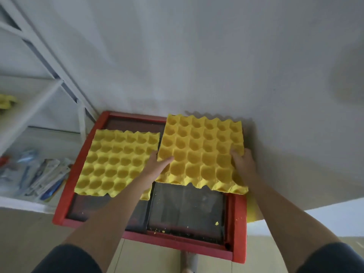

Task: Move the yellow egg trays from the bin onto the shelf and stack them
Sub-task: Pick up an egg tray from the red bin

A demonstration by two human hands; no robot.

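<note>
A yellow egg tray (201, 150) is lifted above the right half of the red bin (69, 184), cups facing up. My left hand (157, 164) grips its left edge, thumb on top. My right hand (243, 164) grips its right edge. A second yellow egg tray (116, 162) lies lower on the left, across the bin's left side, partly under my left forearm. The white shelf (39, 99) stands at the left, with a bit of yellow (6, 101) on one board at the frame's edge.
The bin's dark floor (187, 209) shows yellow crumbs. It stands against a grey wall (197, 56). The shelf's lowest board holds several flat packets (39, 174). My foot (188, 261) shows on the tiled floor below the bin. Something yellow (253, 211) peeks out beside the bin's right wall.
</note>
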